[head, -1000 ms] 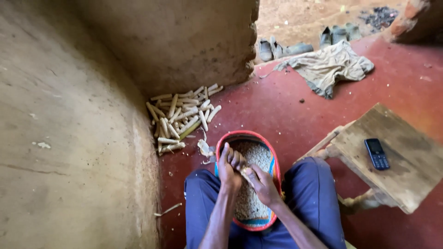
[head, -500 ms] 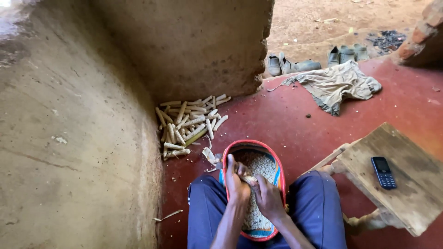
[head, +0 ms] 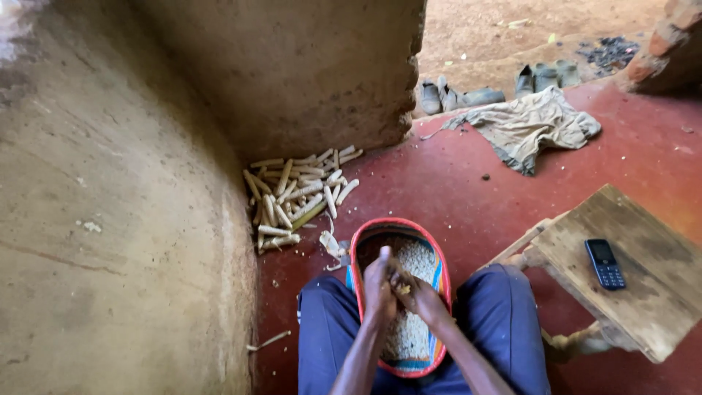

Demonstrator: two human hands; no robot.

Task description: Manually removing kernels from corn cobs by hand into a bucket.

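While I watch from above, left hand [head: 379,287] and right hand [head: 418,294] both grip what looks like a maize cob [head: 400,285] over the kernel-filled basket [head: 380,228].

Bare forearms and dark blue trousers, seen from above.

Two arms are seen from the head camera, both left bare from the elbow down; no sleeves, cuffs, watch or bands are shown on them. The left hand [head: 378,289] and right hand [head: 420,296] are uncovered, without gloves, and no rings can be made out on the fingers [head: 385,257] at this size. The legs are clothed in dark blue trousers [head: 504,322] of a plain, smooth cloth, with soft folds shown over each thigh and knee and no pattern, pocket or seam detail to be told. The feet and upper body are cut off by the frame.
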